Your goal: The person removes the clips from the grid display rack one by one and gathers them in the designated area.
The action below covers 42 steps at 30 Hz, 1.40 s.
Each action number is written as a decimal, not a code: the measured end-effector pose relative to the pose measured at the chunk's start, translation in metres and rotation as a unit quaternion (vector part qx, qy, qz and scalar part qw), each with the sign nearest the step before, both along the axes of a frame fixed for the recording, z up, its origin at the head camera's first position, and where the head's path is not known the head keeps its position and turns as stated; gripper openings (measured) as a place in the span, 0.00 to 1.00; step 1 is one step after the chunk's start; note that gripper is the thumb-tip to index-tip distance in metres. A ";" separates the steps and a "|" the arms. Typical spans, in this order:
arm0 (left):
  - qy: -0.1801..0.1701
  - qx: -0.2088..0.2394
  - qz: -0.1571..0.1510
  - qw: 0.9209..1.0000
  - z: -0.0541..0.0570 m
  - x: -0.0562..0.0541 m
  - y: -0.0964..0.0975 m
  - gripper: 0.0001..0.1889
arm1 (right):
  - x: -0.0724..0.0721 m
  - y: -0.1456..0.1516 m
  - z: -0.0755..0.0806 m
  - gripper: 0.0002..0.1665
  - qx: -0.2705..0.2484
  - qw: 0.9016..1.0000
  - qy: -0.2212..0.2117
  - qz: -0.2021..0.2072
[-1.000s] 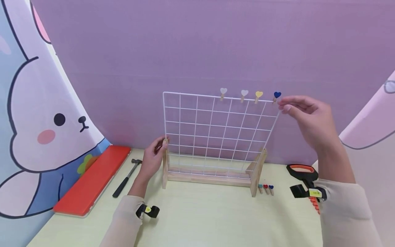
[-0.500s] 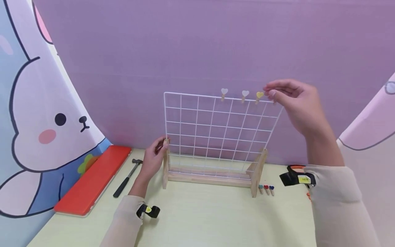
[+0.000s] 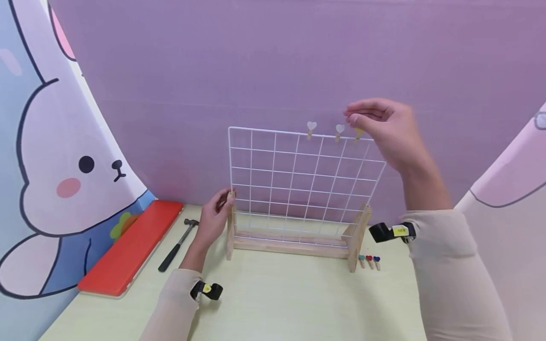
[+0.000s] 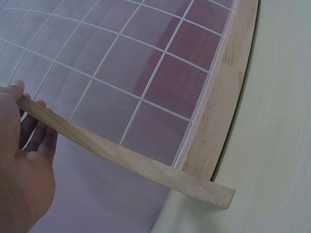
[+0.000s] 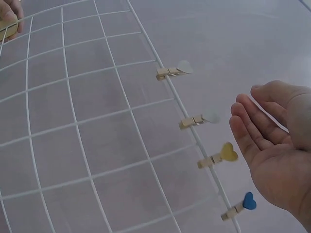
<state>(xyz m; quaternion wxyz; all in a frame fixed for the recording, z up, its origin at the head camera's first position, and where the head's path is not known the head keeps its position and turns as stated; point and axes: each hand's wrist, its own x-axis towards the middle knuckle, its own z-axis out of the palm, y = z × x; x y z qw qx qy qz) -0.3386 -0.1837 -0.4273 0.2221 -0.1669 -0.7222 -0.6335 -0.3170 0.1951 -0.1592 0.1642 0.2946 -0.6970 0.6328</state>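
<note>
A white wire grid [image 3: 273, 131] stands in a wooden stand [image 3: 290, 247]. My left hand [image 3: 214, 215] grips the top of the stand's left upright [image 4: 112, 148] between thumb and fingers. Wooden clips with hearts sit along the grid's top wire: two white-hearted clips [image 5: 167, 73], a yellow-hearted clip [image 5: 210, 160] and a blue-hearted clip [image 5: 233, 211]. My right hand [image 3: 386, 130] hovers by the top right of the grid, fingers loosely bent and holding nothing. In the head view it hides the blue clip and overlaps the yellow one; the right wrist view shows it apart from both.
Loose clips with teal [image 3: 361, 258], red [image 3: 369, 258] and dark blue [image 3: 377, 259] hearts lie beside the stand's right foot. Left of the stand are a hammer [image 3: 179, 245] and a long red case [image 3: 132, 246]. A purple backdrop [image 3: 273, 57] rises behind the grid.
My right hand has let go of the blue-hearted clip at the grid's right corner and moved left and up along the top wire. The left hand keeps its grip.
</note>
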 end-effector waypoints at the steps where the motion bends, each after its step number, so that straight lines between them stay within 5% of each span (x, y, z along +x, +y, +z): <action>1: 0.000 -0.001 0.001 1.000 0.000 0.000 0.000 0.21 | -0.001 -0.002 0.000 0.13 0.000 1.000 0.000 0.004; 17: 0.006 -0.010 0.009 1.000 0.002 0.003 -0.001 0.20 | -0.014 -0.031 0.009 0.11 0.044 0.999 -0.001 -0.025; 42: -0.004 -0.002 0.001 1.000 0.004 0.006 0.000 0.21 | -0.024 -0.051 0.011 0.17 0.189 0.980 -0.041 -0.053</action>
